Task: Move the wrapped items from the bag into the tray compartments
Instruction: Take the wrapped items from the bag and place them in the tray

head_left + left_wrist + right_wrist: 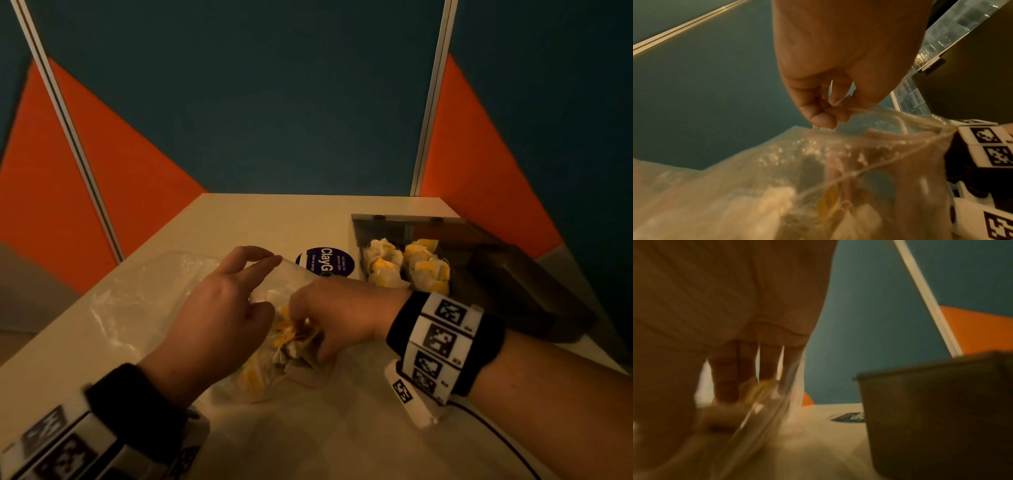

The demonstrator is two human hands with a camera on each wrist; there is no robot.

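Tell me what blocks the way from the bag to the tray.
Nothing visible does. The right hand grips wrapped items inside the plastic bag, whose mouth the left hand pinches open. Only bare table lies between bag and tray.

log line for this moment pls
left hand pinches bag rim open | right hand in bag, grip on wrapped item | tray partly filled | step: pick

My left hand (219, 308) reached in from the near left, thumb and fingertips pinched together, other fingers raised. My right hand (337, 317) crossed in from the right, just beside it, fingers (725, 378) curled downward, wrist banded.
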